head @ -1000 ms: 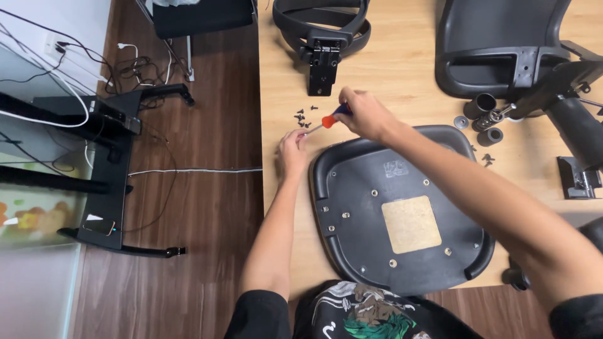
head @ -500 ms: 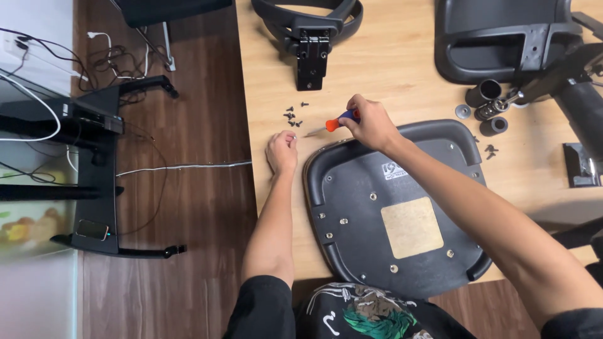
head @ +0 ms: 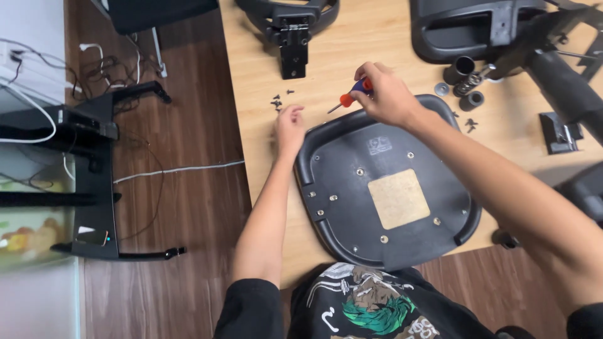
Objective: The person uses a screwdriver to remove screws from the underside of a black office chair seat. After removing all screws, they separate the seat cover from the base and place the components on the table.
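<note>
One upturned black chair seat (head: 389, 194) lies nearest on the wooden table (head: 352, 44). At its far-left rim, the left hand (head: 289, 125) hovers, fingers loosely curled, holding nothing visible. The right hand (head: 386, 94) grips one orange-handled screwdriver (head: 348, 99). Just beyond sit about five small dark screws (head: 277, 100).

A short screwdriver with an orange-and-blue handle and a thin metal shaft (head: 349, 98) is held tilted, tip pointing down-left above the light wooden tabletop. A handful of small dark metal screws (head: 278, 100) lies scattered on the wood just beyond that tip. Beside them, an upturned black plastic chair seat pan (head: 352, 188) lies flat, underside up, with a tan square patch at its centre.
</note>
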